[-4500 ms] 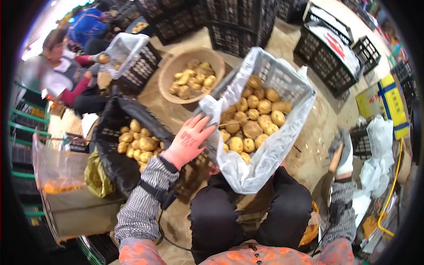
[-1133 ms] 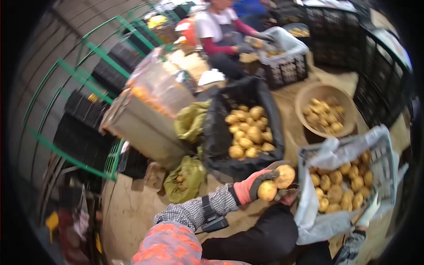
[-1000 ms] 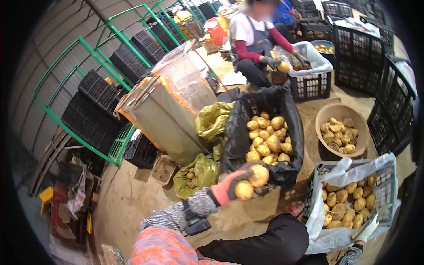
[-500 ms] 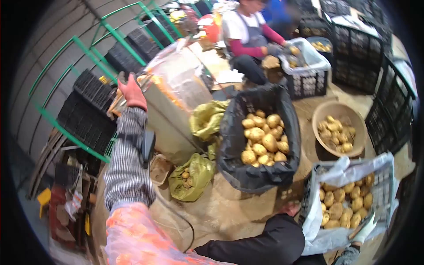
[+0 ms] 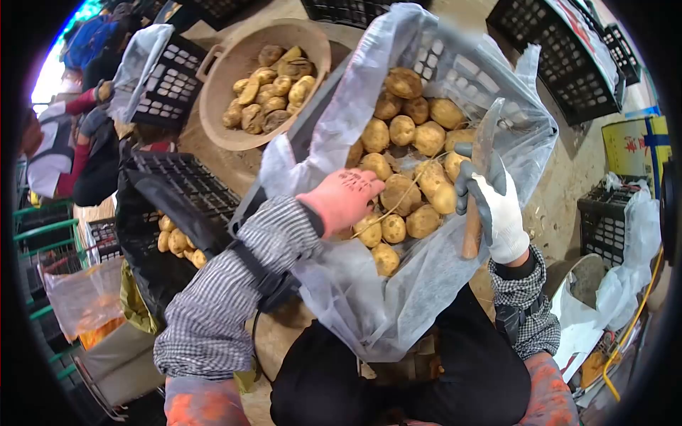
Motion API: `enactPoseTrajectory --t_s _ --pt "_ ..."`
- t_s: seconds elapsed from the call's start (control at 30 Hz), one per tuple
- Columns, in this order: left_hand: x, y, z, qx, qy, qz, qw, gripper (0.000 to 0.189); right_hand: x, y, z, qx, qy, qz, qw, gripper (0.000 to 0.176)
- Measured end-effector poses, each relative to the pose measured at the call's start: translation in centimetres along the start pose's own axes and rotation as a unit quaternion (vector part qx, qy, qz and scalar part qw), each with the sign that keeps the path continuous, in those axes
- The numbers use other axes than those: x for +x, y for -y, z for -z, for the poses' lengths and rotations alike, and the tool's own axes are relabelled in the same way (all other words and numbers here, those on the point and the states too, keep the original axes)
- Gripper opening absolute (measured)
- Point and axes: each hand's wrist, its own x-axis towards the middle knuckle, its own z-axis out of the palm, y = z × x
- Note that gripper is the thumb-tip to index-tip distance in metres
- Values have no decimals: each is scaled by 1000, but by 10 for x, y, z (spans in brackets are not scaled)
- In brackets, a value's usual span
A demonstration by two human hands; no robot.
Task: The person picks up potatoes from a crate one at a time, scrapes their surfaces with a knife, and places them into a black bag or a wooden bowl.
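Observation:
My left hand [image 5: 343,200], in a pink glove, rests palm down on potatoes at the left side of a lined crate; its fingers lie stretched out. My right hand [image 5: 497,213], in a white and grey glove, is closed round the wooden handle of a tool [image 5: 472,231] over the crate's right side. The tool's head points up and away. Many potatoes [image 5: 429,138] fill the crate, with a long thin stalk lying across them. A whitish plastic liner [image 5: 376,312] covers the crate's walls and hangs over the near edge.
Beyond the crate at the left stands a tan basin [image 5: 213,106] of potatoes. A black-lined container [image 5: 145,245] with potatoes is at the left. A co-worker [image 5: 53,153] sits at the far left. Black crates [image 5: 561,64] stand at the upper right, and a yellow box [image 5: 636,145] at the right.
The view has swung right and down to the lined crate. My left hand has come down from the upper left onto the potatoes. My right hand, low at the edge before, is now over the crate.

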Motion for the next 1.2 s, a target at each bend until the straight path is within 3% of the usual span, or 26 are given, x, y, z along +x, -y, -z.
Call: enactPoseTrajectory --t_s 0.1,0.17,0.2,0.37,0.43,0.47,0.5,0.53,0.6,0.63,0.7,0.77,0.83,0.9,0.97,1.03,1.1,1.2 --pt "49 9 -22 202 149 -24 968 40 -3 7 -1 35 -25 -9 999 39" --pt "56 3 -40 250 241 -45 937 46 -6 9 0 53 7 11 999 39" --pt "51 1 -46 272 181 -66 943 51 -6 10 0 55 0 -6 998 39" --pt "45 15 -53 256 157 -51 953 71 -5 11 1 79 20 2 997 38" --pt "52 19 -65 148 159 37 975 69 -5 12 1 91 4 -11 996 38" --pt "47 14 -50 151 160 36 975 69 -6 12 2 93 3 -9 996 38" --pt "37 5 -21 -137 136 150 970 66 -7 11 6 91 18 -3 996 37" --pt "27 2 -7 -412 99 249 871 63 -9 11 9 88 34 2 996 37" --pt "1 7 0 -636 15 84 767 62 -11 11 8 80 41 11 996 36" --pt "-18 -2 6 -695 -48 42 716 68 -10 11 5 74 51 20 996 36" --pt "-48 -29 14 -762 -128 69 631 73 -8 13 7 89 77 -19 993 35" --pt "-65 -53 8 -839 -161 -6 520 69 -12 10 4 53 78 -43 995 38" --pt "-72 -71 -2 -864 -182 4 469 78 -26 -1 -3 69 127 -1 990 39" --pt "-74 -75 -12 -852 -194 33 486 78 -42 -2 -23 28 153 -124 980 39" --pt "-74 -76 -16 -845 -210 16 492 78 -44 -11 -37 40 156 -153 975 34" --pt "-72 -74 -21 -837 -226 1 499 77 -37 -4 -46 -82 169 -215 958 33" --pt "-71 -70 -27 -795 -255 -6 551 78 -33 -6 -49 -103 174 -216 955 33" --pt "-71 -66 -26 -815 -230 19 531 79 -26 -20 -39 -138 253 -157 945 34"
